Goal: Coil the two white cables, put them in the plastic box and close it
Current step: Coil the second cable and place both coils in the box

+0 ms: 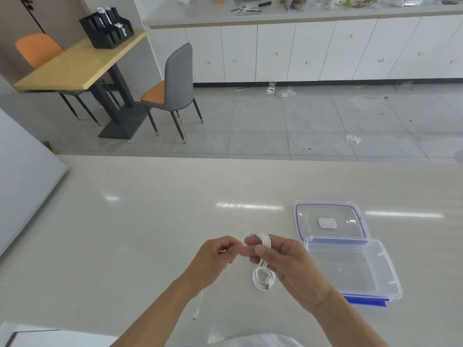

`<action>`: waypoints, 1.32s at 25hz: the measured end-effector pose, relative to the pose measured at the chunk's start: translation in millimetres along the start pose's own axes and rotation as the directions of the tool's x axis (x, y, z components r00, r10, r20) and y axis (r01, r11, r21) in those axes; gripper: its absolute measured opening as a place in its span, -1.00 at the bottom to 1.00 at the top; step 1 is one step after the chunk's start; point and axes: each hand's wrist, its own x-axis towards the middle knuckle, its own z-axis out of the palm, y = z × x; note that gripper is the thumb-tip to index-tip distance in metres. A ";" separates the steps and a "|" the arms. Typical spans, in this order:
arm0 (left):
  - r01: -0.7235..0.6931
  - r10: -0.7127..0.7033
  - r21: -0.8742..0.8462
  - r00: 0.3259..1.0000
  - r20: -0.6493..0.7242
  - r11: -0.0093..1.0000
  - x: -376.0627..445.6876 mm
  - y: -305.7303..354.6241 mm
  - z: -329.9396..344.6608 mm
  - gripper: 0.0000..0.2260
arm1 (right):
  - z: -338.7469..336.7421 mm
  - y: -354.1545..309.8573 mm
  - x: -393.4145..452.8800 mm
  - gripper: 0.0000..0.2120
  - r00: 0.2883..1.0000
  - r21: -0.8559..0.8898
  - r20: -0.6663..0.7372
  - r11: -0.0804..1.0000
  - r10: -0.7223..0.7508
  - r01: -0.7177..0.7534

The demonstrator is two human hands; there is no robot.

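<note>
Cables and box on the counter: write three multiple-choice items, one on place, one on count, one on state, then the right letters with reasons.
1. Where does the coiled cable lie?
A. inside the plastic box
B. on the counter, left of the plastic box
C. on the lid

2. How many white cables are in the plastic box?
A. none
B. one
C. two

3. What state is the plastic box in?
A. shut, lid clipped on
B. open, lid set apart behind it
C. tipped on its side

Answers:
1 B, the coil rests on the counter, below the right hand.
2 A, the box interior shows bare; the other cable is in the right hand, its end held by the left hand.
3 B, the lid lies flat beyond the box.
</note>
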 end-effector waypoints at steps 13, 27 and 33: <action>-0.081 0.082 0.400 0.997 0.015 0.913 -24.6 24.2 12.3 -0.83 | 3.9 10.1 10.4 -0.60 0.973 -0.539 -0.152 0.840 -0.175 0.067; -0.223 0.163 0.400 0.970 0.179 0.889 -2.3 64.9 -57.2 -0.92 | 1.2 4.0 -2.1 -0.83 0.952 -0.613 0.250 0.790 0.177 0.014; -0.123 0.122 0.055 0.992 0.015 0.991 12.7 34.5 -52.8 -0.91 | 7.8 -5.2 -4.7 -0.80 0.982 -0.227 0.189 0.973 0.013 0.031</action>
